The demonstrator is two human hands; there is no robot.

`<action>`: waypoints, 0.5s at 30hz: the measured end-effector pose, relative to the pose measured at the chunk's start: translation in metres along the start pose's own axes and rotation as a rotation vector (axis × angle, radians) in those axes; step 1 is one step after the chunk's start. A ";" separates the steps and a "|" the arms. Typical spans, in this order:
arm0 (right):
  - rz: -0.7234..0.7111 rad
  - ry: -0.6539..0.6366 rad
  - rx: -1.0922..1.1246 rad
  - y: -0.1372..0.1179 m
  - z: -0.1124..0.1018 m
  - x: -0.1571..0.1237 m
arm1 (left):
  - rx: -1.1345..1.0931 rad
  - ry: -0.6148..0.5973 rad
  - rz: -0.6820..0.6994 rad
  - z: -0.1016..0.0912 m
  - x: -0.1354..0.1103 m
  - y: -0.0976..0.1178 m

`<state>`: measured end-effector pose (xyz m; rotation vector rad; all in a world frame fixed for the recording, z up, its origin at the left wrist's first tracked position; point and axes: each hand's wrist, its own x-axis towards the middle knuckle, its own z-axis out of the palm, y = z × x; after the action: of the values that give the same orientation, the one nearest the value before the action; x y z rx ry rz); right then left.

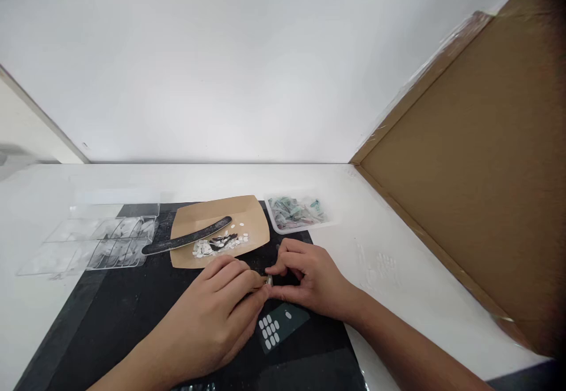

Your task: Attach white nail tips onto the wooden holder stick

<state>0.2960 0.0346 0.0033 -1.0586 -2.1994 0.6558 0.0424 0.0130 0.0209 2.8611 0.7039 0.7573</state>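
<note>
My left hand (225, 305) is closed, its thumb and fingers pinching a small pale piece (269, 281) whose kind I cannot make out. Thumb and index finger of my right hand (307, 273) close on the same piece from the right, so most of it is hidden. Just below the fingertips, a dark green sheet (292, 322) bears several white oval stickers (269, 330). Beyond my left hand, a brown paper tray (190, 217) holds white flakes (203, 247) and dark scraps. A curved black nail file (188, 240) rests across the tray's left side.
A white tub (276, 226) of small clear and greenish packets stands right of the tray. At the left is an open clear compartment box (119, 243) with pale contents. A black mat (132, 314) covers the white table (384, 314). A cardboard panel (469, 161) rises at the right.
</note>
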 end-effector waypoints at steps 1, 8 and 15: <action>0.003 -0.004 -0.010 -0.001 0.000 0.000 | 0.032 -0.018 0.024 0.001 0.001 -0.001; 0.022 -0.007 -0.057 -0.001 -0.001 0.001 | 0.194 -0.077 0.060 0.010 0.004 -0.005; 0.007 -0.043 -0.138 -0.002 -0.003 0.001 | 0.292 -0.105 0.084 0.015 -0.001 -0.004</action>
<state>0.2960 0.0348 0.0073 -1.1317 -2.3064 0.5403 0.0478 0.0164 0.0067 3.1826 0.7401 0.5487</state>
